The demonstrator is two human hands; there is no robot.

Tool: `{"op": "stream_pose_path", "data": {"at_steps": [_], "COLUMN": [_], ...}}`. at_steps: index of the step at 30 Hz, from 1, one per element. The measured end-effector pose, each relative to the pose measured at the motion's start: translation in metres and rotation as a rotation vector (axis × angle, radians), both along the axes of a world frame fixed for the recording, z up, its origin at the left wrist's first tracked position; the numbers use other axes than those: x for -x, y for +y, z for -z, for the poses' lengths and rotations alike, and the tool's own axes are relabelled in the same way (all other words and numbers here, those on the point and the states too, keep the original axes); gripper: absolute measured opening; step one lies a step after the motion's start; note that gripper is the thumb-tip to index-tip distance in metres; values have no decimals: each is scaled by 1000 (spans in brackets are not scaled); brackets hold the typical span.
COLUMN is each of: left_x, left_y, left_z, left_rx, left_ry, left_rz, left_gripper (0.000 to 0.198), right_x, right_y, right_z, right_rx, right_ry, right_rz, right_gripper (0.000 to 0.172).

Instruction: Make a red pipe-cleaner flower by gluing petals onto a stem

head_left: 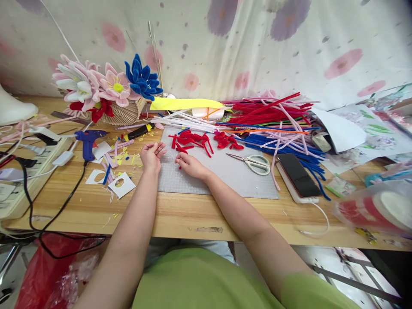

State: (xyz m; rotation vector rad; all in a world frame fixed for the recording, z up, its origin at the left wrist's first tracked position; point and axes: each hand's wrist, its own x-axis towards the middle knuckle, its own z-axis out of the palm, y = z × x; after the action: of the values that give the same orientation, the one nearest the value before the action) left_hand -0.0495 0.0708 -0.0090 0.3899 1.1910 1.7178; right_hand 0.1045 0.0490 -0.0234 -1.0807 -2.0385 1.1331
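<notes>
Head view: thin pale strand (168,152) spans the gap between both hands, over the left part of the grey mat (244,182). Wire or thread, can't tell at this size. Long axis runs roughly along the bench (180,221) front edge, slightly slanted: left end nearer the back edge, right end nearer the front edge.

Left hand (150,158): at the mat's left edge, fingers curled, grip apparently pinched on the strand's left end. Right hand (191,165): over the mat, grip pinched, thumb to finger, on the strand's right end. Exact pad contact too small to read on either side.

Red bit (180,168) shows right below the right fingertips; lying on the mat or joined to the strand, can't tell.

Key relation: the free span lies to the left of the right grip and to the right of the left grip, so each hand owns one end. Red pieces (186,137) sit just beyond the right fingertips toward the bench back edge, axes mixed; right hand looks nearer to most of them. Second red pile (222,139) is further toward the bench right edge, right hand nearer again.

Scissors (247,159) lie on the mat's right part, tips toward the bench left edge, well apart from both grips. Glue gun (88,143) is toward the bench left edge, left hand's side.
</notes>
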Motion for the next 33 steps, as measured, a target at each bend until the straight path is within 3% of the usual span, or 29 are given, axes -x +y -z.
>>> {"op": "stream_pose_path", "data": {"at_steps": [8, 14, 24, 33], "left_x": [5, 8, 13, 17], "left_y": [-1, 1, 4, 2], "left_z": [-2, 3, 2, 2], "left_rx": [-27, -43, 23, 19], "left_ry": [-14, -119, -164, -83], "left_rz": [-38, 39, -21, -11], "left_gripper": [19, 18, 21, 22], "right_x": [8, 6, 8, 0], "right_y": [-6, -4, -5, -3], "right_z": [-5, 0, 1, 0], "right_rx": [-94, 0, -37, -56], "right_ry": [-107, -52, 129, 61], "right_rz": [76, 169, 67, -74], "right_gripper": [13, 12, 14, 14]}}
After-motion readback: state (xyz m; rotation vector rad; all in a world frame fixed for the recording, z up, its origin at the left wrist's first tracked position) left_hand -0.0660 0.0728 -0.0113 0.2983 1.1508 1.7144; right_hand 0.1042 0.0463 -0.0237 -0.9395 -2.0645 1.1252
